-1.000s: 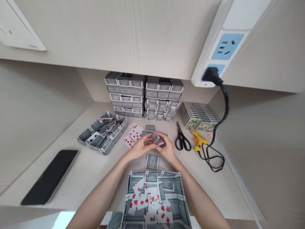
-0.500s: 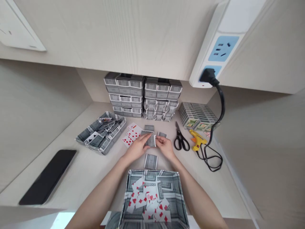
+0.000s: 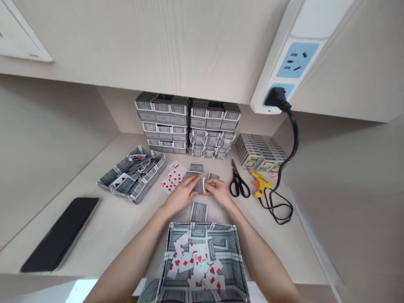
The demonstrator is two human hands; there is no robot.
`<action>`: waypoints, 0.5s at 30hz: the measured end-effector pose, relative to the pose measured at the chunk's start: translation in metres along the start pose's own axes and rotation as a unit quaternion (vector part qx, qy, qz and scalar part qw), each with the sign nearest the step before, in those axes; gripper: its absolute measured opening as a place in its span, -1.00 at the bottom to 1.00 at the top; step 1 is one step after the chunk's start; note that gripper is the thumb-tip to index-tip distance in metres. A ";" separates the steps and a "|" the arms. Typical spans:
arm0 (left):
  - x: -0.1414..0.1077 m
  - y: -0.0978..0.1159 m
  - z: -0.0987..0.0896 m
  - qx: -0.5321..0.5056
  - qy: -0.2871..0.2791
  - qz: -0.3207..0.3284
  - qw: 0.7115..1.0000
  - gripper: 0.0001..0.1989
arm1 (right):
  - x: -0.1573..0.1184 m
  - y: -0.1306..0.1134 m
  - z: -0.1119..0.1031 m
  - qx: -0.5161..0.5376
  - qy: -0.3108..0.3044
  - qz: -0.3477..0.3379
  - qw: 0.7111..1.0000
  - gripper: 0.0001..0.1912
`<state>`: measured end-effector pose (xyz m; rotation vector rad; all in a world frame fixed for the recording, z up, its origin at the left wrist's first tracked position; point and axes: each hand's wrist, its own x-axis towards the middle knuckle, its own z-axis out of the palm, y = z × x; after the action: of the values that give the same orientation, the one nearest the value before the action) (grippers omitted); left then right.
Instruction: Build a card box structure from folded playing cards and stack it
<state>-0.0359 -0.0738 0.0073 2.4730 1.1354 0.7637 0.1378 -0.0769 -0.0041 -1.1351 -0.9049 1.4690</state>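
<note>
Left fingers point(image 3: 191, 182) and right fingers point(image 3: 212, 185) grip a grey-patterned rectangular card point(image 3: 200, 185); bare, smooth counter point(image 3: 285, 246) opens toward four o'clock.

Your left grip point(image 3: 183, 192) and right grip point(image 3: 217, 190) hold grey-patterned card point(image 3: 199, 185) over desk point(image 3: 126, 223). Loose card point(image 3: 198, 212) nearer you, then open box point(image 3: 233, 254) with red-suit pieces point(image 3: 200, 257) inside. Scissors point(image 3: 239, 185), yellow glue gun point(image 3: 261, 184) to your right.

Forearms point(image 3: 134, 249) bare, tapering to slim bare wrists point(image 3: 164, 211); hands point(image 3: 181, 196) bare, fingers point(image 3: 192, 182) slender
</note>
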 end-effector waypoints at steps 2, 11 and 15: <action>0.000 0.000 0.001 -0.003 0.000 0.002 1.000 -0.43 | 0.000 0.001 0.001 -0.015 0.008 -0.004 1.000 -0.70; 0.001 0.003 0.000 -0.004 0.002 0.013 1.000 -0.44 | -0.002 0.002 0.005 -0.078 0.034 -0.032 0.996 -0.69; 0.002 0.008 -0.001 -0.012 0.030 0.011 0.999 -0.46 | -0.006 0.003 0.007 -0.063 0.021 -0.054 0.996 -0.63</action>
<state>-0.0303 -0.0774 0.0125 2.4627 1.1139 0.8593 0.1307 -0.0835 -0.0042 -1.1843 -1.0253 1.3111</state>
